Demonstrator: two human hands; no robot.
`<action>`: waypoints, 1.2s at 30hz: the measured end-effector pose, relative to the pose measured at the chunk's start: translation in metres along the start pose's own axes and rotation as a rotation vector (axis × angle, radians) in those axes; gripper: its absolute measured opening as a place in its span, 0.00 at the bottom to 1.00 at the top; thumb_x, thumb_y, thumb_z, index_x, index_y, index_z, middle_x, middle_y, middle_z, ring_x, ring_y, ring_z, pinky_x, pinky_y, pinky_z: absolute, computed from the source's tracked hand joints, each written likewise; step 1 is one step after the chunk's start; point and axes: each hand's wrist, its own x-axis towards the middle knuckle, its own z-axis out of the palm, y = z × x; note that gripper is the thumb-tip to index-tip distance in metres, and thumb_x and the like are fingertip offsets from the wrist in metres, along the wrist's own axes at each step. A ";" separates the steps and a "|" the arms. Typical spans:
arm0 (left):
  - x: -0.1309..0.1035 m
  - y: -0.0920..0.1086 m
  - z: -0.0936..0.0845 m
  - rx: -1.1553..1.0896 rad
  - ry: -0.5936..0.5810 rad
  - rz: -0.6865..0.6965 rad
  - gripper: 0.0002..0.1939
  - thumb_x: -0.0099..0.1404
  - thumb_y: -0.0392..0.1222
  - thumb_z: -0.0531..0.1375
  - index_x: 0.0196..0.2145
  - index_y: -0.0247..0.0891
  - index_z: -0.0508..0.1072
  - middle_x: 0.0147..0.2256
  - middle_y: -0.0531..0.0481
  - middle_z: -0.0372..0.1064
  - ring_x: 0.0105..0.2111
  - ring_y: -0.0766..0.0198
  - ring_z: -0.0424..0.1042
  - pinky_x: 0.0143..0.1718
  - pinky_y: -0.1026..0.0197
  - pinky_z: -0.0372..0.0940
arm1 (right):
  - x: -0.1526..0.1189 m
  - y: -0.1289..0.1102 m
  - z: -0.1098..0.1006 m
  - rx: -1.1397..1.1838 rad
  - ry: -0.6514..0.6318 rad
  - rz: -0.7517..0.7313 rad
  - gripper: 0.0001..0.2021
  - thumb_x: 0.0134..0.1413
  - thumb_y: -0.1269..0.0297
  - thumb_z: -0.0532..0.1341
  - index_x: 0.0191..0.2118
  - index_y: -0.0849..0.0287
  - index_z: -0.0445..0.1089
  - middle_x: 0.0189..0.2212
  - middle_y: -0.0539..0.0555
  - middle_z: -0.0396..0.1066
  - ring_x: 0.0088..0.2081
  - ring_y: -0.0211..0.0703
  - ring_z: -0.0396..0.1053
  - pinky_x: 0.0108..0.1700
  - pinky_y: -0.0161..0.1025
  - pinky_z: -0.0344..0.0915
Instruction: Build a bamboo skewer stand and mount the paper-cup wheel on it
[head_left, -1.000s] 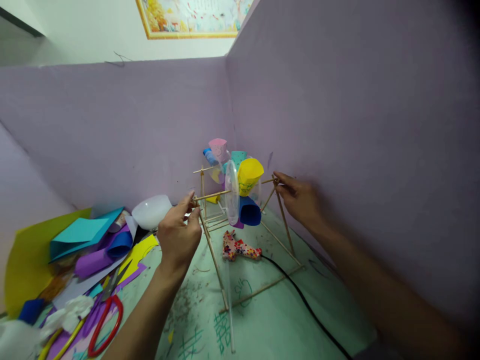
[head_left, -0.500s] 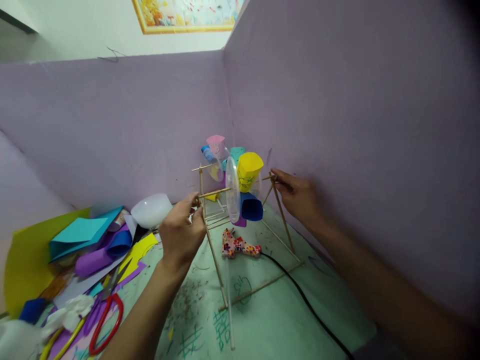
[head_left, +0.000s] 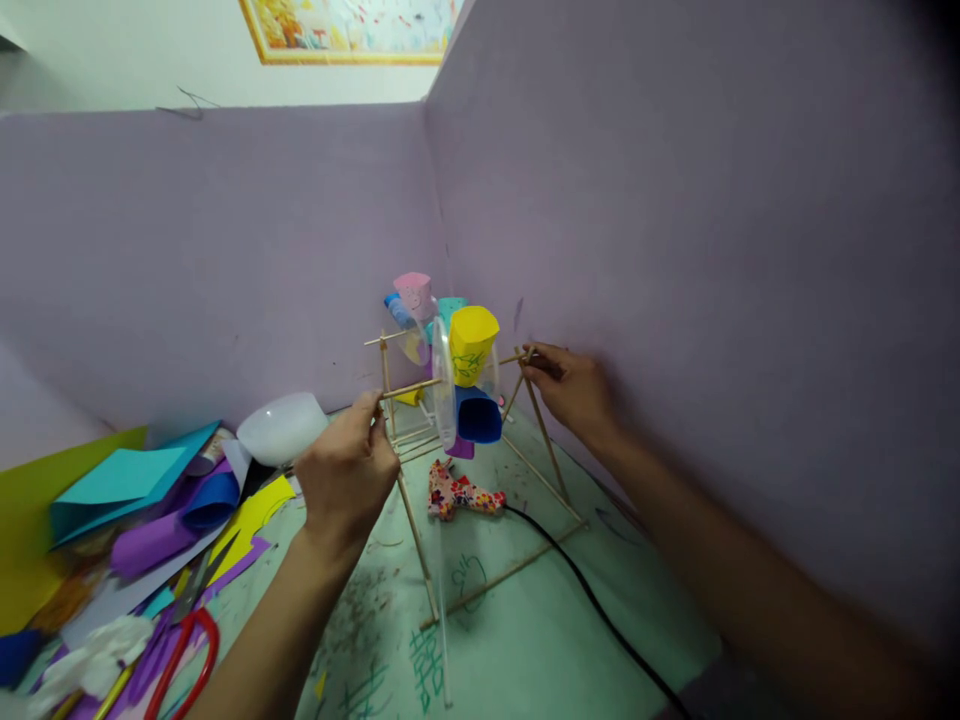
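Note:
A stand of thin wooden sticks [head_left: 551, 445] rises from the table. Across its top runs a stick axle [head_left: 411, 390] bearing a wheel of clear plastic discs [head_left: 444, 385] with a yellow cup [head_left: 474, 345] and a blue cup [head_left: 478, 415] on it. My left hand [head_left: 349, 465] pinches the near left top corner, where the axle meets the stand. At the right top corner, the fingers of my right hand [head_left: 574, 390] are closed on the stick joint. Behind stands another wheel with a pink cup [head_left: 414, 294]. A flower-patterned glue gun [head_left: 461, 492] lies beneath the stand.
Red-handled scissors [head_left: 187, 640] lie at the left among coloured foam sheets [head_left: 124, 480] and scraps. A white bowl [head_left: 281, 428] stands behind them. The glue gun's black cord [head_left: 592, 590] runs toward the front. Purple walls [head_left: 637, 200] close off the back and right.
The view has turned slightly right, so everything sits further left. My left fingers have closed more tightly at the corner. My right hand stays at its joint.

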 end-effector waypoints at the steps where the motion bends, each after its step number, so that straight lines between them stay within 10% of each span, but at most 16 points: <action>1: 0.000 0.001 0.000 0.013 -0.008 0.002 0.14 0.58 0.36 0.55 0.42 0.39 0.74 0.31 0.48 0.76 0.29 0.60 0.73 0.27 0.64 0.60 | 0.000 0.000 0.000 0.004 -0.006 -0.001 0.13 0.46 0.72 0.60 0.39 0.53 0.74 0.34 0.50 0.77 0.37 0.46 0.74 0.41 0.45 0.70; 19: -0.004 0.006 -0.016 0.023 -0.195 -0.077 0.27 0.58 0.39 0.56 0.56 0.36 0.60 0.38 0.46 0.75 0.32 0.56 0.75 0.29 0.60 0.64 | -0.003 -0.021 -0.014 -0.165 -0.076 0.149 0.22 0.46 0.72 0.59 0.51 0.63 0.66 0.39 0.58 0.75 0.38 0.48 0.74 0.41 0.44 0.70; 25: -0.029 -0.001 -0.018 -0.126 -0.094 -0.203 0.13 0.58 0.39 0.56 0.42 0.37 0.70 0.33 0.50 0.75 0.28 0.63 0.74 0.29 0.64 0.62 | -0.003 -0.022 -0.019 -0.165 -0.120 0.170 0.22 0.46 0.72 0.58 0.51 0.61 0.66 0.40 0.58 0.75 0.39 0.48 0.73 0.41 0.44 0.70; 30: -0.066 -0.007 -0.011 -0.236 -0.237 -0.320 0.06 0.58 0.41 0.57 0.33 0.38 0.72 0.27 0.53 0.73 0.23 0.66 0.71 0.27 0.65 0.62 | -0.010 -0.026 -0.023 -0.256 -0.064 0.199 0.21 0.47 0.68 0.58 0.50 0.60 0.66 0.39 0.59 0.74 0.37 0.49 0.73 0.40 0.49 0.69; 36: -0.033 -0.009 -0.025 -0.183 0.155 -0.050 0.07 0.60 0.36 0.56 0.33 0.33 0.73 0.32 0.44 0.73 0.35 0.59 0.70 0.39 0.59 0.64 | -0.015 -0.084 -0.033 -0.173 0.093 0.065 0.24 0.46 0.53 0.60 0.48 0.61 0.66 0.40 0.60 0.71 0.37 0.48 0.71 0.42 0.48 0.68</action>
